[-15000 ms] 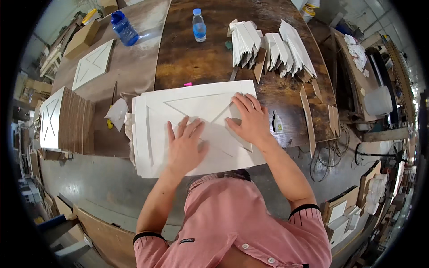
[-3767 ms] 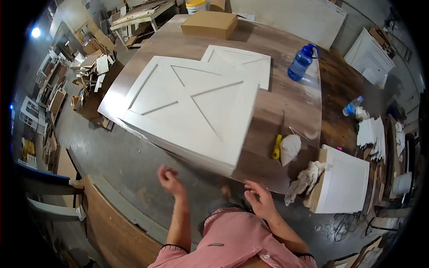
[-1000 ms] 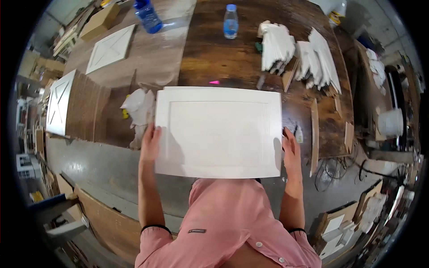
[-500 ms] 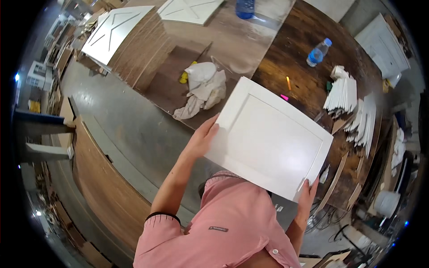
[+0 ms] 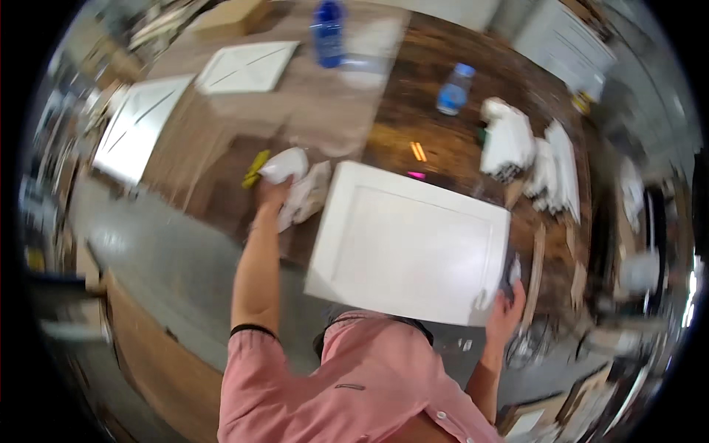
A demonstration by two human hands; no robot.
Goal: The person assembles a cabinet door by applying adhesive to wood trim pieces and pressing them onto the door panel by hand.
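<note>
A white rectangular cabinet door panel [image 5: 413, 255] with a recessed centre lies at the near edge of the table, partly over my body. My right hand [image 5: 506, 314] grips its lower right corner, thumb at the edge. My left hand [image 5: 273, 196] has come off the panel and reaches to a crumpled white rag [image 5: 306, 196] left of it. It touches the rag, but blur and cloth hide how the fingers are set. Just beyond that hand lies a yellow-handled tool [image 5: 255, 168].
Two white panels with crossed grooves, one nearer [image 5: 140, 129] and one farther [image 5: 247, 68], lie at the far left. A blue bottle [image 5: 328, 37] and a smaller water bottle [image 5: 456, 90] stand on the table. Bundled white strips [image 5: 508, 144], orange sticks [image 5: 419, 151] and a pink piece [image 5: 416, 175] lie beyond the panel.
My left hand has let go of the panel's left edge and moved up and left to the rag. The panel has turned and sits lower and flatter. The view has shifted.
</note>
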